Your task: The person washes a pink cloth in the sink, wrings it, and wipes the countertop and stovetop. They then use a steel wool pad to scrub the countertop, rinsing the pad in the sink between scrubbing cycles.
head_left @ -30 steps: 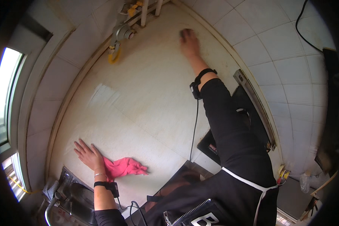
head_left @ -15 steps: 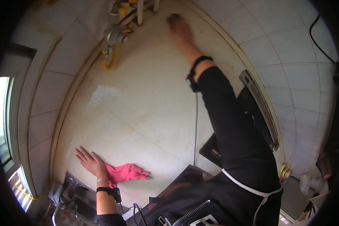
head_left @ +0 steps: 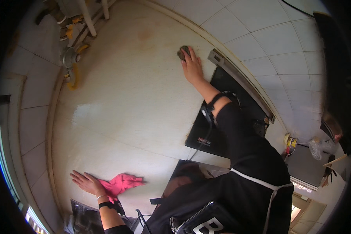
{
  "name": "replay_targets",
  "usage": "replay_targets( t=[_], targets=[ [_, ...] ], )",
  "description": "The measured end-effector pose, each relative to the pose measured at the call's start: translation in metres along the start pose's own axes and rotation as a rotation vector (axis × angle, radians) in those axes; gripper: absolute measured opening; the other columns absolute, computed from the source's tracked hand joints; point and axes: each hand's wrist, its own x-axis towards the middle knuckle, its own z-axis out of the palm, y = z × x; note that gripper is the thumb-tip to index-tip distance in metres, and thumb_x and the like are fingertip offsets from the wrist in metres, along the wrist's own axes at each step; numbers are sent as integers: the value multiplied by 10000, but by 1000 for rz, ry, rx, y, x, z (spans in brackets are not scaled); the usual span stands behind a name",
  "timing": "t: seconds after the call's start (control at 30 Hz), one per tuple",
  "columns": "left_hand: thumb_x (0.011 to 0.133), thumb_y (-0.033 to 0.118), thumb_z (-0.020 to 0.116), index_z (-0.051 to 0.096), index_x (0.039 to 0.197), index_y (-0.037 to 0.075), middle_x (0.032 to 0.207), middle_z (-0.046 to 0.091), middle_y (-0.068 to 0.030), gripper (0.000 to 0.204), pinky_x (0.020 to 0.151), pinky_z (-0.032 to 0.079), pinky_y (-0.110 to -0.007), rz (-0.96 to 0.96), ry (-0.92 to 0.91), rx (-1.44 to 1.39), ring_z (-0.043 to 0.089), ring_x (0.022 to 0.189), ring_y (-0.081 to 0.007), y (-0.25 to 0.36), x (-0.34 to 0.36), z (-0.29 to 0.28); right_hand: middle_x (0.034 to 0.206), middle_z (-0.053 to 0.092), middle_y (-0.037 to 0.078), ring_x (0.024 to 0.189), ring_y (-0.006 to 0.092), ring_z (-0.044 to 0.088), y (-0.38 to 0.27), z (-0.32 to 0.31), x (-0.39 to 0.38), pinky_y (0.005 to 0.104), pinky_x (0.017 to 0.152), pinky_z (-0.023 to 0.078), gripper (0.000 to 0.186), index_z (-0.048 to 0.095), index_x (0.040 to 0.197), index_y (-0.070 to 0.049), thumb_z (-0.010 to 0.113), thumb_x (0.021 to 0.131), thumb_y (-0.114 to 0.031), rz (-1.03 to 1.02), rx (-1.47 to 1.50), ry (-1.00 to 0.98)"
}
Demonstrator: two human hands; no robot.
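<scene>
My right hand (head_left: 192, 69) reaches far across the pale, stained countertop (head_left: 128, 105), its fingers pressed on a dark grey-green scouring pad (head_left: 182, 54). The pad lies against the surface near the far end of the black cooktop (head_left: 206, 128). At the near left, my left hand (head_left: 88, 184) rests flat on the counter with its fingers stretched out. A crumpled pink cloth (head_left: 123, 184) lies beside its wrist, partly behind it. Dark straps with small devices are around both of my forearms.
A gas regulator valve (head_left: 70, 57) with yellow fittings and white pipes (head_left: 86, 17) stands at the far left. Along the cooktop's right side runs a metal bar (head_left: 241, 85). A sink (head_left: 82, 218) is at the near left. Tiled walls enclose both sides.
My right hand has come nearer and toward the cooktop with the scouring pad, and my view has shifted to the right. My left hand stays flat beside the cloth.
</scene>
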Motion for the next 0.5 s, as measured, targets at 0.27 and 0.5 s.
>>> replay_targets(
  t=[0.27, 0.5],
  targets=[
    [1043, 379, 300, 284, 1536, 148, 1598, 235, -136, 545, 1152, 254, -490, -13, 1, -15, 275, 1425, -410, -2, 1, 1, 1546, 269, 215, 1391, 411, 328, 20, 6, -58, 516, 1106, 317, 512, 370, 1457, -102, 515, 979, -212, 213, 6, -91],
    [1040, 387, 299, 289, 1535, 151, 1597, 241, -135, 548, 1131, 280, -501, -9, 21, -25, 291, 1419, -411, 0, -1, 0, 1493, 339, 270, 1382, 409, 342, 34, 28, 31, 474, 1130, 306, 492, 406, 1432, -29, 502, 991, -223, 398, 44, 106]
  ],
)
